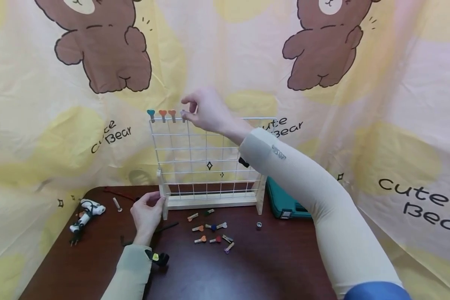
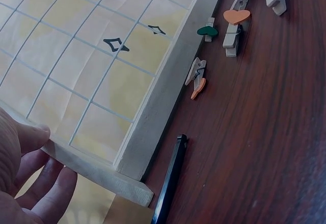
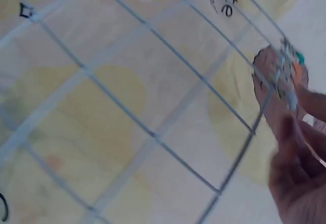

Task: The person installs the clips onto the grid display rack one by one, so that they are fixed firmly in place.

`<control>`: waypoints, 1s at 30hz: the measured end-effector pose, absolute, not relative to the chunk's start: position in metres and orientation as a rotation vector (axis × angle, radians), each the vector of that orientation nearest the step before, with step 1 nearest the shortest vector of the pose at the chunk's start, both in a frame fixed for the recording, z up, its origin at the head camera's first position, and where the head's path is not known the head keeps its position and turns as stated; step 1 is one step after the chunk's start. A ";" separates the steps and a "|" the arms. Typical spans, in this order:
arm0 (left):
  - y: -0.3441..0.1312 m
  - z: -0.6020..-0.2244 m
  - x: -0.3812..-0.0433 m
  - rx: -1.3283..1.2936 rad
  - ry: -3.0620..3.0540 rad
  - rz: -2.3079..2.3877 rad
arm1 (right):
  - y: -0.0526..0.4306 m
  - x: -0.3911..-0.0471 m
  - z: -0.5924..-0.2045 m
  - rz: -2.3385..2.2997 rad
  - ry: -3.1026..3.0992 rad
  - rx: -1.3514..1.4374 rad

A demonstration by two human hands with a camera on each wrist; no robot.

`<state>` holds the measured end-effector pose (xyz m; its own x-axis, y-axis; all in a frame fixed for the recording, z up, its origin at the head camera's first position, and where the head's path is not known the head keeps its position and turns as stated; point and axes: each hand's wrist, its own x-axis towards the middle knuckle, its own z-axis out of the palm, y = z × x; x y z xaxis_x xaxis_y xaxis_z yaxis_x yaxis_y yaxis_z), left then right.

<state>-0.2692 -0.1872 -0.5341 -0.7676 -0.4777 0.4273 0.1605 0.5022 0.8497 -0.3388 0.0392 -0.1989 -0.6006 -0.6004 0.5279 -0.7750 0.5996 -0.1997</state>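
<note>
A white wire grid rack (image 1: 206, 148) stands upright in a wooden stand (image 1: 213, 203). My left hand (image 1: 148, 212) grips the stand's left wooden leg (image 2: 102, 175), thumb on one side and fingers on the other. At the rack's top rail, my right hand (image 1: 208, 110) is beside a pale clothespin (image 1: 183, 116) clipped there; the thumb is close to it and the index finger stands apart above. Farther left on that rail are a teal heart clothespin (image 1: 151, 114), an orange-red one (image 1: 163, 115) and another orange one (image 1: 172, 115).
Several loose clothespins, among them a red heart one (image 1: 215, 240), lie on the dark table (image 1: 285, 258) before the rack. A teal case (image 1: 288, 202) is behind at right, near a small metal piece (image 1: 259, 225). A white tool (image 1: 87, 212) and a black rod (image 2: 170, 178) lie leftward.
</note>
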 end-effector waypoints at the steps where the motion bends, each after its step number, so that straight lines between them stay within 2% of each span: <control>1: -0.187 -0.534 -0.269 0.262 -2.106 -1.285 | 0.044 -0.335 -0.206 0.580 -2.367 1.112; 5: -0.186 -0.535 -0.268 0.296 -2.126 -1.289 | 0.070 -0.317 -0.254 0.582 -2.216 1.270; 12: -0.187 -0.537 -0.270 0.303 -2.126 -1.307 | 0.116 -0.288 -0.371 0.412 -2.440 1.732; 18: -0.187 -0.537 -0.271 0.303 -2.134 -1.306 | 0.135 -0.259 -0.449 0.194 -2.681 1.890; 24: -0.187 -0.536 -0.270 0.308 -2.140 -1.313 | 0.136 -0.243 -0.490 -0.041 -2.725 1.879; 30: -0.187 -0.534 -0.270 0.304 -2.140 -1.316 | 0.136 -0.237 -0.504 -0.113 -2.674 1.902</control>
